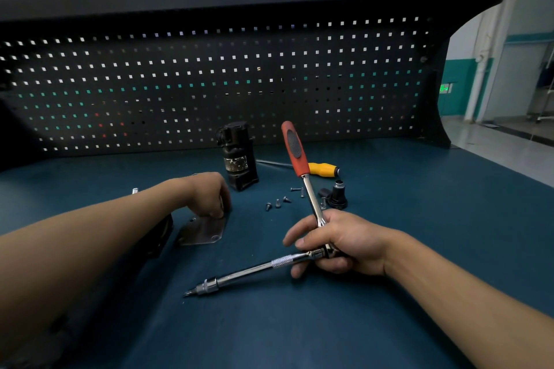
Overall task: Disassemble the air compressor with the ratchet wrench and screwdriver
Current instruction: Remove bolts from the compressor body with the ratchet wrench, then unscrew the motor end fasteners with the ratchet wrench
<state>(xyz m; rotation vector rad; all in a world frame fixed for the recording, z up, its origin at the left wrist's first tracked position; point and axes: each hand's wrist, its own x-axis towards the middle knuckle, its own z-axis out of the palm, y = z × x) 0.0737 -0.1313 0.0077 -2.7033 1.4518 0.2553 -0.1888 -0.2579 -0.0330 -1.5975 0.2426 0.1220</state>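
- The right hand [338, 244] is clenched round the wrench [313, 204] at its head, low in the view at about 4 o'clock from centre.
- The wrench's red grip points up toward 11 o'clock from that hand, clear of the mat [419, 219].
- A long extension [251, 271] runs from the wrench head out toward 8 o'clock – its bit [188, 293] ends just over the mat or on it; which one cannot be told.
- The left hand [209, 193] sits at about 9 o'clock from centre, knuckles up, fingers bent down onto the far edge of the plate [204, 232]. Whether they pinch it or only press on it cannot be told.
- The plate lies flat on the mat, at 6 o'clock from the left hand.
- A dark block [163, 234] is partly hidden under the left forearm, beside the plate at its 9 o'clock.
- The compressor [239, 156] stands upright – at 12 o'clock on the mat, near the pegboard [209, 84] and just beyond the left hand.
- The screwdriver [323, 169] lies flat at 3 o'clock from the compressor, yellow handle to the right, its shaft passing behind the wrench's grip.
- Five loose screws [278, 203] lie scattered between the compressor and the wrench's shank.
- A small black fitting [337, 196] stands at 12 o'clock from the right hand, near the screwdriver's handle.
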